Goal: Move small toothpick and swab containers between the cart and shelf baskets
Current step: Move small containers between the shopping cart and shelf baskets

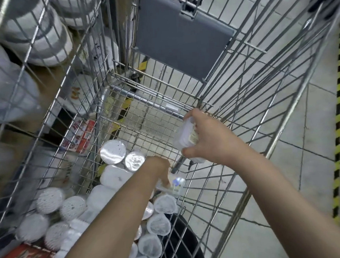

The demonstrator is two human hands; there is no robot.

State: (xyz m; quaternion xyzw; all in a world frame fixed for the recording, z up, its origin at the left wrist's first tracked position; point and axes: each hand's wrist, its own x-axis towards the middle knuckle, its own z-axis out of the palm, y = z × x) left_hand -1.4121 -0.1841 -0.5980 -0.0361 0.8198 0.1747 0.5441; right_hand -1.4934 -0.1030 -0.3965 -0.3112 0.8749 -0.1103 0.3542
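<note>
I look down into a wire shopping cart [156, 117]. Several small white and clear round containers [112, 178] lie piled at its near end. My right hand [208, 138] grips a stack of clear containers [186, 135] above the cart floor. My left hand [158, 170] reaches down into the pile; its fingers close on a small clear container with a blue label [176, 184], partly hidden by the hand.
A grey fold-down seat flap [180, 34] closes the cart's far end. Shelves on the left hold large white stacked goods [41, 33] and red packages [80, 138]. Grey tiled floor with yellow-black tape [338, 132] runs on the right.
</note>
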